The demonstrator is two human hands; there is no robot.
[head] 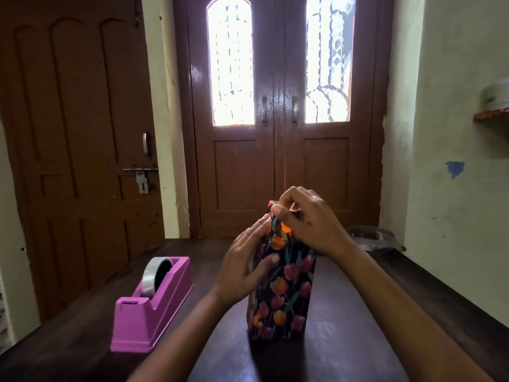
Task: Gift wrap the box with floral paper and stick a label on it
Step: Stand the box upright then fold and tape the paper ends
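A dark wooden table stands before brown double doors with bright glass. The right hand pinches the folded top flap of dark tulip-print paper with curled fingers and thumb. The left hand lies flat, fingers straight, on the left side of the tall wrapped box, thumb across its front. The box stands upright mid-table. A pink plastic tape holder with a shiny grey tape roll sits apart on its left.
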